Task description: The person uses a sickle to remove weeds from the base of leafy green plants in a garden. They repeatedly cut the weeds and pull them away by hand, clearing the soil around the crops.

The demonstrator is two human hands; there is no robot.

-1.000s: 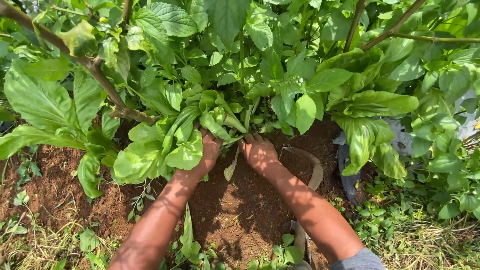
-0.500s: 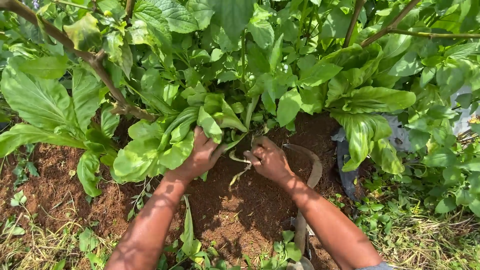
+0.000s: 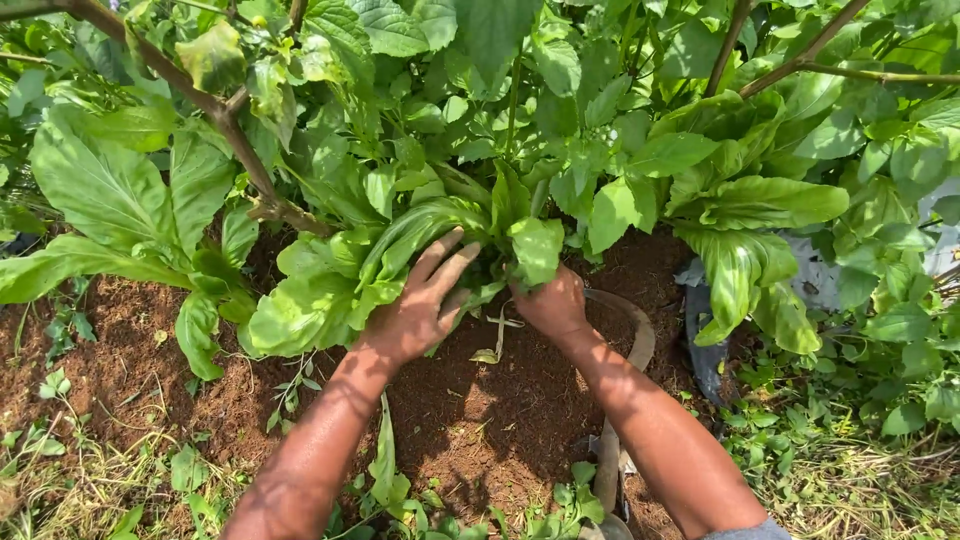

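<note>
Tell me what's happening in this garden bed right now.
A person crouches over reddish soil, working with bare hands at the base of a broad-leaved green plant. The left hand lies spread against the plant's lower leaves, fingers open. The right hand reaches in under a leaf beside it, its fingers hidden by foliage. A curved sickle blade lies on the ground by the right wrist, untouched. A woody branch crosses above the leaves.

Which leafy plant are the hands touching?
The pale green bunch in the middle. The left hand lies spread on its leaves and the right hand reaches under them; the other plants stand untouched.
</note>
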